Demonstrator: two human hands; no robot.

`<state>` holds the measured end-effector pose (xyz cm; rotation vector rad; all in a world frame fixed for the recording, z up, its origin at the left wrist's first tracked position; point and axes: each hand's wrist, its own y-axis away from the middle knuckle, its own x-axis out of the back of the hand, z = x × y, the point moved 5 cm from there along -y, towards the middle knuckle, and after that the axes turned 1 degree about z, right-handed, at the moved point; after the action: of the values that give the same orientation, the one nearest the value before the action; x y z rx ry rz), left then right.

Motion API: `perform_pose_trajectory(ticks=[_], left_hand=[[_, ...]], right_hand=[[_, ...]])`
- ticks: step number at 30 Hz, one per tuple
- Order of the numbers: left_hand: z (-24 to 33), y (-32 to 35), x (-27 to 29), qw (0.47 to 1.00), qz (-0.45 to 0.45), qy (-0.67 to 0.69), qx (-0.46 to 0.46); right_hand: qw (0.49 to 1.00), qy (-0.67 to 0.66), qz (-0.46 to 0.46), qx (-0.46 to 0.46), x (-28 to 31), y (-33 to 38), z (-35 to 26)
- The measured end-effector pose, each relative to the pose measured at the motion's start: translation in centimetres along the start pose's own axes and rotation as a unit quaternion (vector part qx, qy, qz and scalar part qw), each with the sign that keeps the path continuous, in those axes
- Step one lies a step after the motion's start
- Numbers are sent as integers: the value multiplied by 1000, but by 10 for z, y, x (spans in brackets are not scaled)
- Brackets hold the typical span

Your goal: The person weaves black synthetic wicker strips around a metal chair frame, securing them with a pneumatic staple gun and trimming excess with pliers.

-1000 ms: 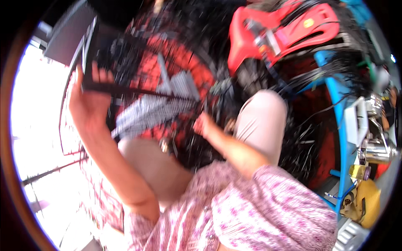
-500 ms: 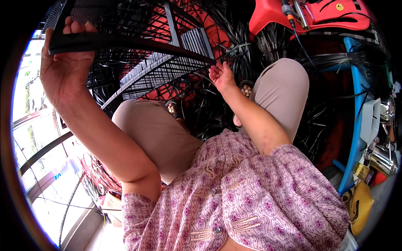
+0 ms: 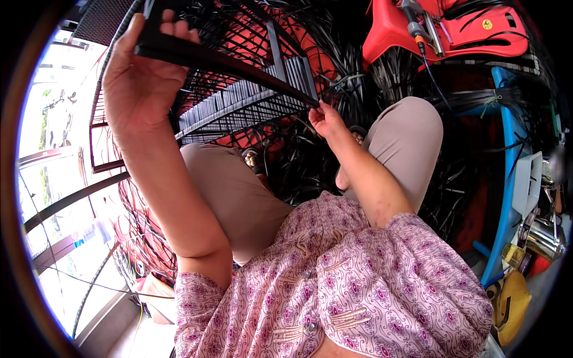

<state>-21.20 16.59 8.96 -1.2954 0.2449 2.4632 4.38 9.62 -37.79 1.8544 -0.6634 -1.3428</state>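
A dark frame (image 3: 239,73), partly woven with black and grey flat strips, is held up in front of me, tilted down to the right. My left hand (image 3: 146,83) is wrapped round its raised left end, with the fingertips showing behind the bar. At the frame's lower right corner, my right hand (image 3: 326,119) has its thumb and fingers closed on the edge. Part of its grip is hidden. Open crossing strips fill one part of the frame, and a denser grey weave (image 3: 233,104) fills another.
Bundles of black strips (image 3: 391,71) stand beyond my right knee. A red plastic stool (image 3: 388,30) carries a corded tool (image 3: 413,27). A blue frame (image 3: 507,179) stands at right, beside a metal vessel (image 3: 544,235). Tangled reddish strands (image 3: 140,218) lie at left.
My left hand and the frame's left end have shifted right. My right hand, its fingers loosely spread before, has moved slightly right and closed on the frame's corner.
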Motion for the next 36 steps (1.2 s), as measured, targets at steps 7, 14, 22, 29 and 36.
perform_pose_trajectory(ticks=[7, 14, 22, 29, 36], left_hand=[[-90, -10, 1, 991, 58, -97, 69], [-187, 10, -3, 973, 70, -169, 143], [-236, 47, -1, 970, 99, -146, 167], [-247, 64, -1, 971, 109, -155, 148], [-259, 76, 7, 974, 86, -165, 131]], right_hand=[[945, 230, 229, -36, 38, 24, -14], [892, 259, -33, 370, -120, 198, -122], [670, 573, -87, 464, -180, 329, -99], [492, 705, 22, 510, -170, 345, -93], [582, 645, -5, 495, -163, 359, -89]])
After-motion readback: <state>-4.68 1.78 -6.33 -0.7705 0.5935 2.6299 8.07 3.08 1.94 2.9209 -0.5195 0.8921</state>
